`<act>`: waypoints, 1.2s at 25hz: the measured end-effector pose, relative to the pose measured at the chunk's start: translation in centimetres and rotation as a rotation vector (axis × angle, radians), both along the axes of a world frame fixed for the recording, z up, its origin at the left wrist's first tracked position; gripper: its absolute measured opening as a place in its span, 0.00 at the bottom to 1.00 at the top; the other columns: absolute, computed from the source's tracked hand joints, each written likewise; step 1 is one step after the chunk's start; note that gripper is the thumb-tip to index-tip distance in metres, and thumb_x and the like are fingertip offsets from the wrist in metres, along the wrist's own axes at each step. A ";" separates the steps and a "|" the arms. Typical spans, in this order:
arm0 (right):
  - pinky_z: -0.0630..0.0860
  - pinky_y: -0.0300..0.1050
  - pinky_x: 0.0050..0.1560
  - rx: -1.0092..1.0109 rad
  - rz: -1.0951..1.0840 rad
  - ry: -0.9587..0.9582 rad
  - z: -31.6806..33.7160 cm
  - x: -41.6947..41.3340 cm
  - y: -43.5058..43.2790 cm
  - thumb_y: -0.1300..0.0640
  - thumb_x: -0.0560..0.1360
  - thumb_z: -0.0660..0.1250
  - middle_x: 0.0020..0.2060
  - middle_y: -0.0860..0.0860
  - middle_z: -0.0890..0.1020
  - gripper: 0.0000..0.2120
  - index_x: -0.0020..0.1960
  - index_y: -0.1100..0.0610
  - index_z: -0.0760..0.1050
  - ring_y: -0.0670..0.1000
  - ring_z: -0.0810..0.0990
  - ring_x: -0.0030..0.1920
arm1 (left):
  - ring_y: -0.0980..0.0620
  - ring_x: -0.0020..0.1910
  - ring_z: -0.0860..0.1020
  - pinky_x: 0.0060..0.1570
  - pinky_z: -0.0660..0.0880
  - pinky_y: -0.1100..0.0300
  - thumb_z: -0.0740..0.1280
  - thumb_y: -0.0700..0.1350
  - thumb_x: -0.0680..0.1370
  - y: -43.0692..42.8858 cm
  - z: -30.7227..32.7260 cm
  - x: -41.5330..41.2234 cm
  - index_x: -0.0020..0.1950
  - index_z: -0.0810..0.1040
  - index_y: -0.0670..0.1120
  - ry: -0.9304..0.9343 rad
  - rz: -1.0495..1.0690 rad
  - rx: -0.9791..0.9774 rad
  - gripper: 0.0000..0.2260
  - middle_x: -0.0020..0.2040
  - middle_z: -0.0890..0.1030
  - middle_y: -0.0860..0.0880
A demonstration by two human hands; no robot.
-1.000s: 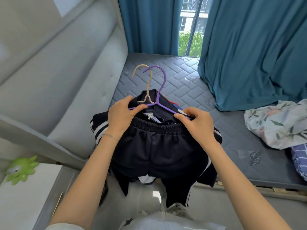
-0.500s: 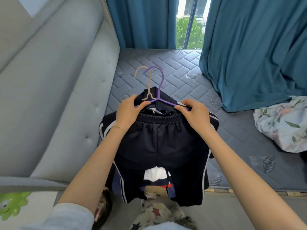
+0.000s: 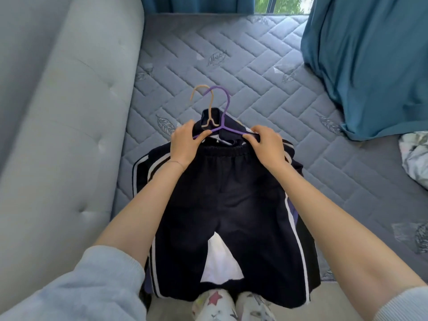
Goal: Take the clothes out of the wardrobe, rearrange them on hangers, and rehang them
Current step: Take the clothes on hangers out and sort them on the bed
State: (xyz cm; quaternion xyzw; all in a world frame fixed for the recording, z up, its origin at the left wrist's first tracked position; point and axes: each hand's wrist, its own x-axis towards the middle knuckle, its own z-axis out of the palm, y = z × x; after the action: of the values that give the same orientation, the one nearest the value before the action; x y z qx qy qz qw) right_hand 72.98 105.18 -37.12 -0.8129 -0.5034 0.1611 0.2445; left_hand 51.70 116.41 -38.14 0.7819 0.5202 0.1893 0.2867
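both hands [image 3: 225,144] pinching the purple hanger [image 3: 222,126] at the shorts' [image 3: 231,205] waistband – mid-rehang, next she lays them down at 12 o'clock

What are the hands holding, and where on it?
Left hand and right hand each pinch one arm of the purple hanger, at the waistband of the dark shorts.

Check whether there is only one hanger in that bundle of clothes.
No: two hooks stick up above the dark clothes, one on a purple hanger and one on a beige hanger.
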 end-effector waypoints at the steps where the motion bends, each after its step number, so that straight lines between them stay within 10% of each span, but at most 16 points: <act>1: 0.72 0.55 0.52 0.002 0.001 -0.022 -1.8 0.7 1.2 0.45 0.78 0.65 0.49 0.55 0.83 0.16 0.54 0.57 0.79 0.59 0.79 0.51 | 0.43 0.45 0.76 0.47 0.74 0.45 0.61 0.67 0.75 0.8 -1.8 0.6 0.46 0.73 0.42 0.010 0.010 0.003 0.26 0.44 0.79 0.44; 12: 0.68 0.51 0.59 0.053 0.036 -0.081 -13.2 2.3 5.8 0.54 0.76 0.66 0.55 0.52 0.81 0.14 0.61 0.54 0.77 0.58 0.75 0.57 | 0.46 0.63 0.75 0.63 0.71 0.47 0.63 0.52 0.81 5.3 -14.1 0.4 0.66 0.73 0.44 -0.001 0.052 -0.090 0.17 0.63 0.78 0.46; 21: 0.65 0.55 0.68 -0.258 0.149 -0.139 -14.8 1.8 5.7 0.45 0.78 0.62 0.65 0.53 0.76 0.22 0.69 0.54 0.71 0.57 0.71 0.66 | 0.37 0.61 0.72 0.58 0.67 0.45 0.61 0.54 0.81 5.7 -14.0 -0.8 0.64 0.74 0.42 0.405 -0.005 -0.119 0.18 0.60 0.77 0.39; 30: 0.60 0.58 0.71 -0.058 0.091 -0.109 -8.8 -0.4 2.1 0.43 0.80 0.58 0.67 0.55 0.74 0.25 0.72 0.56 0.68 0.60 0.67 0.70 | 0.44 0.44 0.77 0.40 0.70 0.51 0.63 0.57 0.80 1.3 -5.9 -3.8 0.48 0.73 0.44 0.212 -0.043 0.050 0.16 0.48 0.77 0.47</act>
State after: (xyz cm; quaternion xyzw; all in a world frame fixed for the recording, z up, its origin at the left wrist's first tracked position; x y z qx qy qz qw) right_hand 72.60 107.32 -45.94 -0.8034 -0.5476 0.1423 0.1854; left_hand 47.93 117.74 -44.08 0.8156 0.5257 0.1122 0.2143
